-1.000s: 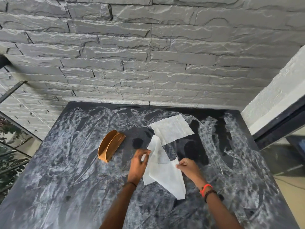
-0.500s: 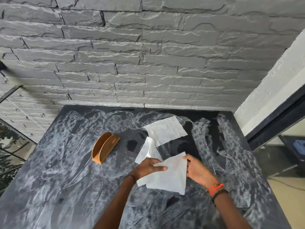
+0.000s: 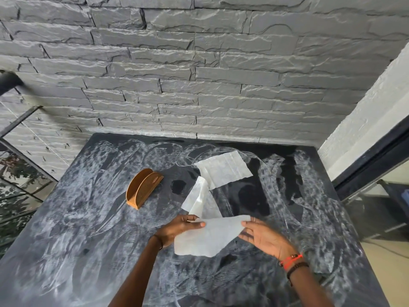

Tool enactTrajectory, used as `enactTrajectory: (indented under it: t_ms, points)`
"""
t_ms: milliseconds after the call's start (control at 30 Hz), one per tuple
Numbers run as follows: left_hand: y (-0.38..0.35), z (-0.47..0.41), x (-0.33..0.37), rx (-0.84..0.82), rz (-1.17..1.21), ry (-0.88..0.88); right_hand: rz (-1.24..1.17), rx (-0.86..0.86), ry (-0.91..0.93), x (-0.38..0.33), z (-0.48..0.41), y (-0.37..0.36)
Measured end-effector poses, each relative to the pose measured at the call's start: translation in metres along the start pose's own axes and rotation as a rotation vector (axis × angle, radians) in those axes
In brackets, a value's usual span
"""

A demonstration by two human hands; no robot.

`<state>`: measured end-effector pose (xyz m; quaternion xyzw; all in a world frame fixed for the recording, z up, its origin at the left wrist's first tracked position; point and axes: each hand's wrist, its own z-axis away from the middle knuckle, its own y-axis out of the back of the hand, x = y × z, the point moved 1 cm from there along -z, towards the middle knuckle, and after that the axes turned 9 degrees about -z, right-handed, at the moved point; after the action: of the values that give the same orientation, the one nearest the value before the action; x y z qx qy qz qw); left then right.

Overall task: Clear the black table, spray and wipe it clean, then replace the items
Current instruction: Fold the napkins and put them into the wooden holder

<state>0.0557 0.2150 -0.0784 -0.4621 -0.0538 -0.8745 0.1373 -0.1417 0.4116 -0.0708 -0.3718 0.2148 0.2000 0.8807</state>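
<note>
Holding: the left hand [image 3: 181, 227] pinches the near napkin [image 3: 205, 238] by its left edge, thumb on top, the other fingers hidden beneath the sheet.
Right hand: the right hand [image 3: 263, 238] is at that napkin's right edge with its palm showing. Its fingers are fairly straight and blurred, and I cannot tell whether they pinch the paper.
Near napkin: held above the near middle of the tabletop [image 3: 88, 218].
Middle napkin [image 3: 200, 201]: lies flat, its near end hidden behind the held sheet.
Far napkin [image 3: 223, 169]: lies flat, touching the middle one's far end.
Holder [image 3: 141, 189]: brown and upright, left of the napkins and apart from them.
Tabletop: black with whitish smears. Its near and left edges are cut off.
</note>
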Motion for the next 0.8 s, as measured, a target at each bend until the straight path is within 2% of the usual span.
enactTrajectory:
  t_ms: [67,167,367,533,633,800]
  points:
    - [0.005,0.003,-0.006,-0.071,0.056,0.068,-0.007,0.031,0.100,0.002,0.000,0.001]
    - [0.011,0.012,-0.013,-0.118,0.148,0.112,0.144,0.084,0.218,0.004,0.004,0.003]
    - [0.017,0.018,-0.021,-0.055,0.220,0.107,0.609,0.244,0.347,0.013,0.009,0.014]
    - [0.008,0.009,-0.024,0.105,0.019,0.143,0.809,0.365,0.386,0.035,-0.011,0.028]
    - [0.002,0.003,-0.025,0.244,-0.225,0.158,0.987,0.465,0.382,0.049,-0.020,0.040]
    - [0.001,-0.006,-0.035,0.306,-0.520,0.106,1.193,0.593,0.419,0.057,-0.007,0.031]
